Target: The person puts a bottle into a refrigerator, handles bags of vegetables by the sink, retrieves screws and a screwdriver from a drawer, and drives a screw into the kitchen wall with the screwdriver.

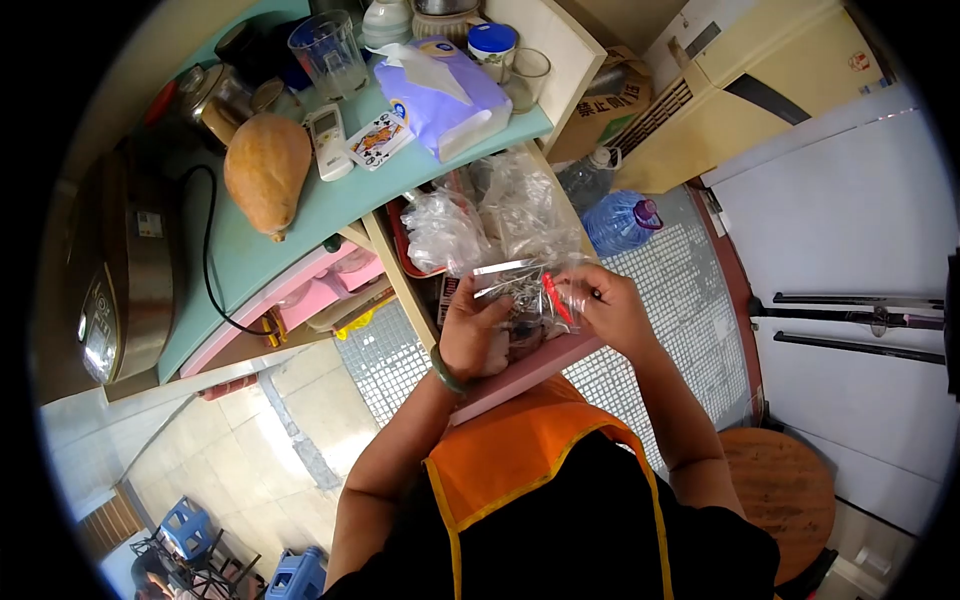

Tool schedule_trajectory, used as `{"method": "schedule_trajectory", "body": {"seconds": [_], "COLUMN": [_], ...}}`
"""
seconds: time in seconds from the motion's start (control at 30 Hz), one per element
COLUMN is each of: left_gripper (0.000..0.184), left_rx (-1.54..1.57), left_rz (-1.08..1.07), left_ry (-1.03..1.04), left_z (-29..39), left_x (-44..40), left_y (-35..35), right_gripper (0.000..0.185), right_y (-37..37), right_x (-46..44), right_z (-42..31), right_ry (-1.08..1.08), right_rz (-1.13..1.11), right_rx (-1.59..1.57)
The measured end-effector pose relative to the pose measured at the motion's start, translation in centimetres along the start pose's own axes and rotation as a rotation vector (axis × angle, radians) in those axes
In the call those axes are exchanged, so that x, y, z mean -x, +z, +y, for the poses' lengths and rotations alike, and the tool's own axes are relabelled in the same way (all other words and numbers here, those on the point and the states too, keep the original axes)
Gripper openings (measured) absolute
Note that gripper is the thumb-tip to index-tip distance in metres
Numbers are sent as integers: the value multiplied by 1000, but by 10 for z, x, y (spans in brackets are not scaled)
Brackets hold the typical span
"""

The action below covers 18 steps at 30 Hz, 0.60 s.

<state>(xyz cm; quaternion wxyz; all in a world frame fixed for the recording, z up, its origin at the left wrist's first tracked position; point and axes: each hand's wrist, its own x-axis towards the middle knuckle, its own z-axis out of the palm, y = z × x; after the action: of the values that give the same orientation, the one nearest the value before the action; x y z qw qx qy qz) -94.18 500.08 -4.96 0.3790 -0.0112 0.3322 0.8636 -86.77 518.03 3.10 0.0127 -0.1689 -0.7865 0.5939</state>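
Observation:
Between my two hands is a small clear plastic bag (522,292) with silvery bits inside, too small to name, and a red strip on its right side. My left hand (470,332) is closed on the bag's left edge, with a green bangle at the wrist. On the other side my right hand (613,312) pinches the bag near the red strip. Both hands are over an open drawer (530,377) with a pink front. Crumpled clear plastic bags (450,232) fill its back part, beside a red-rimmed tray partly hidden under them.
On the green counter (375,195) stand a purple tissue pack (445,100), a playing card (380,140), a white remote (328,142), a squash (268,172), glasses and jars. A rice cooker (125,260) is at left. Water bottles (622,222) stand right of the drawer; a round wooden stool (780,500) is lower right.

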Motion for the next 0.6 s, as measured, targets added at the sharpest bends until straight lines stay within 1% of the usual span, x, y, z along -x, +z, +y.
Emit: {"method": "schedule_trajectory", "body": {"seconds": [0.03,0.07,0.13,0.17,0.27,0.3,0.37,0.4,0.43,0.47,0.5,0.57,0.6], "left_gripper": [40,43,48,59,55,50,45,42,34,32,31,28,28], "left_rx": [-38,-287,-785,-1129,-1334,-1295,-1206,-1155,-1110,-1107,-1104,-1040,-1090], "left_rz": [26,56,112,80,-70,-127,-333,-432,-447,-431,-416,-368,-391], "left_ry": [24,139,368,516,704,700,461,347,294,309,322,328,347], "left_z": [-1,-2,1,10,39,47,50,53,57,59,59,56,60], "left_x": [0,1,0,5,10,6,-9,-15,-18,-20,-21,-22,-22], "left_y": [2,2,9,10,35,45,31,26,27,24,19,8,9], "right_gripper": [13,12,9,7,7,7,8,8,9,9,9,7,7], "right_y": [-3,-6,-11,-13,-8,-7,-4,-5,-7,-10,-12,-24,-27], "right_x": [1,3,-2,-6,-13,-16,-19,-20,-20,-20,-20,-20,-20], "right_z": [-8,-12,-11,-10,-18,-18,-19,-22,-26,-29,-24,3,4], "right_ry": [-23,-45,-255,-359,-459,-490,-553,-492,-429,-364,-437,-49,149], "right_rz": [-18,-35,-92,-119,-274,-307,-375,-342,-307,-271,-223,-187,-160], "right_rx": [72,144,454,609,735,699,626,544,464,384,248,-365,-668]}}
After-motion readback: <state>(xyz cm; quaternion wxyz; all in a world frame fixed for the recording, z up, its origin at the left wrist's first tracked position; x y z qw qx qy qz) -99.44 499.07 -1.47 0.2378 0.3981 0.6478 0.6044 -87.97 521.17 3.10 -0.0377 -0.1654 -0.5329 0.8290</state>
